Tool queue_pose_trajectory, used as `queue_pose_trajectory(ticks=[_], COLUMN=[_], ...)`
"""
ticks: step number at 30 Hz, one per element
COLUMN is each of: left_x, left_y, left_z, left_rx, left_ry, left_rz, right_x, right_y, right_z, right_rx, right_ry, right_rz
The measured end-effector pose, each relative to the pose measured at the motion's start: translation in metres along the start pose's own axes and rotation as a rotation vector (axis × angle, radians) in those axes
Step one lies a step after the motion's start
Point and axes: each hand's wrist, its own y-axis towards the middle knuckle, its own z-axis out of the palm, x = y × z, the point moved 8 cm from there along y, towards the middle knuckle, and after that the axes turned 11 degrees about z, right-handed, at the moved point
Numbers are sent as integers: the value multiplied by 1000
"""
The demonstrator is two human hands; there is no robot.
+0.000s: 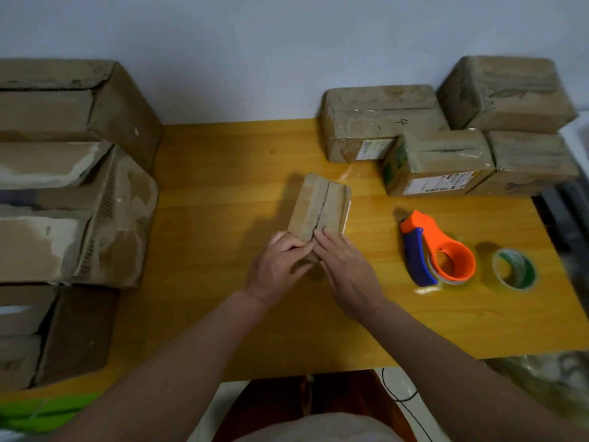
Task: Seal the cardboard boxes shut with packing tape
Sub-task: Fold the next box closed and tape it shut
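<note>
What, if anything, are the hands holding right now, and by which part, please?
Both the left hand and the right hand hold the small cardboard box by its near end.
</note>
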Motion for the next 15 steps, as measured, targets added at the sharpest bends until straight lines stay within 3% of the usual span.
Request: queue_pose_trajectory(ticks=[4,8,13,15], left_x=[2,2,-5,-9], left_y=[-4,-2,-6,-6], left_z=[2,-3,-5,-5], left_rx=[-36,-87,-102,-111], left_ry=[26,31,78,122], left_rz=[-21,-25,-32,-30], right_x=[-16,-35,-63,-67], right_y=[39,98,137,140], right_z=[-10,-12,-4,2], right_rx=[56,134,274,316], right_ry=[100,50,579,656], right_rz=[157,209,583,670])
